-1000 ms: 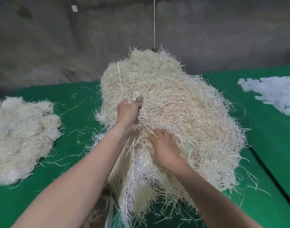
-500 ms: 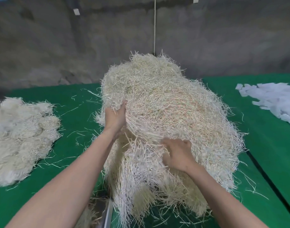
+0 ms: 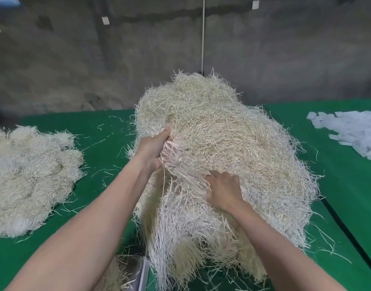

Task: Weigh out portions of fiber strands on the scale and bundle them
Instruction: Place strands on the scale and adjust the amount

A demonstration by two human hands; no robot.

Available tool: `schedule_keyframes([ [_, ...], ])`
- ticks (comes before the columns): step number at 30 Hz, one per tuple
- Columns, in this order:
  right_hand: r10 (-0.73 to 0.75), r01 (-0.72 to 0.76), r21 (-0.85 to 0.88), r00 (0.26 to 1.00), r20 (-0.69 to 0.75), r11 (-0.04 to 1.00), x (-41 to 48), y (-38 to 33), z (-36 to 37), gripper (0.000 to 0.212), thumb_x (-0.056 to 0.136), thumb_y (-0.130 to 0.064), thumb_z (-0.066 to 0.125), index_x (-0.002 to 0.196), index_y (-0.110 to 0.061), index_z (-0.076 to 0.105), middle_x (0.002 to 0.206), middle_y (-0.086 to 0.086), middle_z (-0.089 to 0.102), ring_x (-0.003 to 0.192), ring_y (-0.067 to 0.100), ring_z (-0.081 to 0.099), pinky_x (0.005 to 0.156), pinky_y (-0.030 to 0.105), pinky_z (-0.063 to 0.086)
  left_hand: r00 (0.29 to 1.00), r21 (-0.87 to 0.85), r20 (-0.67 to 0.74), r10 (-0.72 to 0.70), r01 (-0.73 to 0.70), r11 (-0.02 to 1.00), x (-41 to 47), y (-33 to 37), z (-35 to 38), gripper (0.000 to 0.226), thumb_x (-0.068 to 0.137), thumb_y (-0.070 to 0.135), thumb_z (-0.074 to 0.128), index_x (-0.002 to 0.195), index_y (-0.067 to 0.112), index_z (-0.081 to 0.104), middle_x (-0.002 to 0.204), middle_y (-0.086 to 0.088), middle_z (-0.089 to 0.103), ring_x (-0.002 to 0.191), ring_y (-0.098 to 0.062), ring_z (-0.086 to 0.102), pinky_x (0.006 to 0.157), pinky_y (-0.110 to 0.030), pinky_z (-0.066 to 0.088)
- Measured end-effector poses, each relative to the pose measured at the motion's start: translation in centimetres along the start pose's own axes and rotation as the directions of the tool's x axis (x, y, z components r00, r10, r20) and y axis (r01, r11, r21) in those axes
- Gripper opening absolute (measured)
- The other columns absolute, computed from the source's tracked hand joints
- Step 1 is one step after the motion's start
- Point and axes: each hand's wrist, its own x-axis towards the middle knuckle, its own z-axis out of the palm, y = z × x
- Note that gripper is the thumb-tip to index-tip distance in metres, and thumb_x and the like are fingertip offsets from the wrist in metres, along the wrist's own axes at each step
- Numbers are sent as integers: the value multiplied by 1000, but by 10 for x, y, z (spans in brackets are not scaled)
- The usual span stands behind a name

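Observation:
A big heap of pale fiber strands (image 3: 228, 143) rises in the middle of the green table (image 3: 109, 143). My left hand (image 3: 154, 149) grips a handful of strands at the heap's left flank. My right hand (image 3: 223, 189) is dug into the strands lower down on the near side, its fingers curled into them. Between the two hands a sheaf of straight strands (image 3: 180, 169) runs aslant. At the bottom edge, a grey metal pan (image 3: 141, 276), perhaps the scale, holds some strands and is mostly hidden by my left arm.
A lower pile of fiber bundles (image 3: 31, 177) lies on the table at the left. White paper slips (image 3: 357, 131) are heaped at the far right. Loose strands litter the green cloth. A dark seam (image 3: 352, 234) crosses the table on the right. A grey wall stands behind.
My left hand has stayed at the heap's left flank, gripping strands. My right hand has shifted slightly and dug deeper into the strands. The view has tilted a little.

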Motion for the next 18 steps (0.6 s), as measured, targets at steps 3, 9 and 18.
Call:
schedule_keyframes([
  [3,-12,11,24,999,35,1000,-6,14,13,70,76,-36,63,140,-34,34,153,-9,22,134,22,30,109,51,20,1000,3,-8,-19,19,1000,3,-8,-8,49,75,44,69,108,9,63,148,-13,34,138,-37,26,109,-56,27],
  [9,38,-45,66,995,93,997,-12,30,19,80,72,-55,59,141,-48,20,155,-15,10,141,23,17,111,55,12,1000,3,5,-16,16,1000,1,-7,-19,65,59,43,75,110,5,64,139,-18,45,135,-34,32,109,-58,21],
  [18,45,-51,34,987,156,998,-15,36,15,88,72,-54,62,143,-49,9,156,-15,0,142,26,10,112,55,8,997,-85,-69,17,-23,996,4,9,-37,33,54,17,78,81,5,64,110,-15,67,86,-20,65,78,-31,49],
])
